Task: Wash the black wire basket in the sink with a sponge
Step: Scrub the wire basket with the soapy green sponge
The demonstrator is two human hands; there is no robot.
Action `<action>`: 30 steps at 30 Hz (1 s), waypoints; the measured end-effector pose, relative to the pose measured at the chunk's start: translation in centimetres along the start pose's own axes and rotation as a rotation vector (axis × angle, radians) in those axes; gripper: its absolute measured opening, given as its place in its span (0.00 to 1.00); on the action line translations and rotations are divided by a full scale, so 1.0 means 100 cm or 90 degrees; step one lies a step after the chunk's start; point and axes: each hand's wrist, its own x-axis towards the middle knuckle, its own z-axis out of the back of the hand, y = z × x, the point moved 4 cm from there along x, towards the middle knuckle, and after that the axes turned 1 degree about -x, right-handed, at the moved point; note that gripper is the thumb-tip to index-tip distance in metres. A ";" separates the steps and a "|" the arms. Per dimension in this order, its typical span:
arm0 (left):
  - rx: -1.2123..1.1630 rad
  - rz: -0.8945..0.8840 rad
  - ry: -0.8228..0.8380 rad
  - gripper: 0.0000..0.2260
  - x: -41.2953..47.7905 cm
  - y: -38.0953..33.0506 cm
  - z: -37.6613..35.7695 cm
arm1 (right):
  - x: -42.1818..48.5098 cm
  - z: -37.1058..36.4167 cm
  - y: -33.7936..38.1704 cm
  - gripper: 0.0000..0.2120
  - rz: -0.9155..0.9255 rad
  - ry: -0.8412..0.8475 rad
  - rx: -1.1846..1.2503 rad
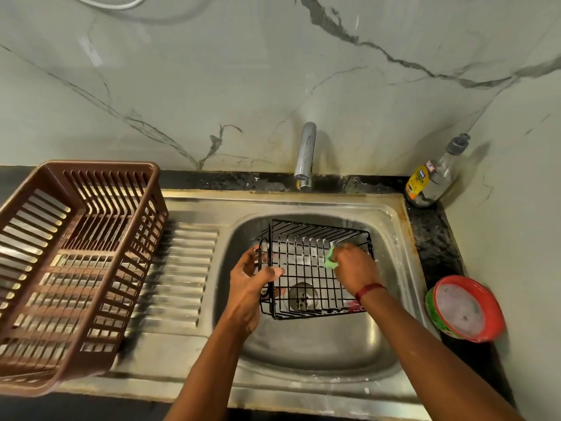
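Note:
The black wire basket [306, 268] is tipped on its side inside the steel sink [303, 354], above the drain. My left hand [252, 281] grips the basket's left end, thumb over the wires. A green sponge [329, 260] is pinched in my right hand [353, 267], which presses it against the inside of the basket near its upper right corner. Only the sponge's left edge shows past my fingers.
A brown slatted plastic dish rack [69, 268] stands on the ribbed drainboard to the left. The chrome tap [305, 156] rises behind the sink, with no water running. A dish soap bottle [431, 177] stands in the back right corner. A red-rimmed tub of soapy paste [467, 308] sits at the right.

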 end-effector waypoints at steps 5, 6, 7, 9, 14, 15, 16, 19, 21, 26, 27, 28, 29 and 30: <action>0.016 -0.021 -0.007 0.33 0.003 0.001 -0.004 | -0.006 -0.007 0.036 0.04 -0.021 0.042 0.206; 0.014 -0.023 -0.007 0.33 0.004 0.001 -0.005 | -0.008 -0.006 0.050 0.05 -0.001 0.060 0.251; 0.013 -0.026 -0.008 0.34 0.004 0.000 -0.006 | -0.010 -0.002 0.064 0.06 0.034 0.076 0.285; 0.025 -0.033 -0.007 0.38 0.006 -0.002 -0.007 | -0.016 0.008 0.089 0.06 0.129 0.078 0.307; 0.044 -0.039 -0.017 0.41 0.009 0.000 -0.003 | -0.026 0.018 0.105 0.04 0.303 0.133 0.251; 0.039 -0.037 -0.020 0.40 0.008 0.000 -0.002 | -0.026 0.017 0.102 0.06 0.337 0.162 0.206; 0.036 -0.034 -0.023 0.39 0.007 0.002 -0.001 | -0.025 0.015 0.099 0.09 0.368 0.189 0.154; 0.026 -0.025 -0.027 0.37 0.007 0.007 0.002 | -0.022 0.006 0.083 0.14 0.406 0.233 0.002; 0.018 -0.022 -0.030 0.35 0.007 0.009 0.004 | -0.022 0.003 0.071 0.14 0.371 0.262 -0.048; 0.016 -0.032 -0.043 0.34 0.010 0.004 0.013 | -0.010 -0.012 0.018 0.15 0.237 0.312 -0.138; 0.015 -0.033 -0.041 0.35 0.010 0.002 0.013 | -0.007 -0.017 0.008 0.16 0.220 0.318 -0.155; 0.018 -0.034 -0.037 0.35 0.010 0.002 0.013 | -0.005 -0.024 -0.002 0.17 0.199 0.330 -0.150; 0.016 -0.029 -0.036 0.34 0.009 0.002 0.011 | -0.005 -0.029 -0.007 0.18 0.184 0.334 -0.136; 0.014 -0.022 -0.033 0.33 0.008 0.003 0.011 | -0.005 -0.030 -0.008 0.18 0.183 0.331 -0.132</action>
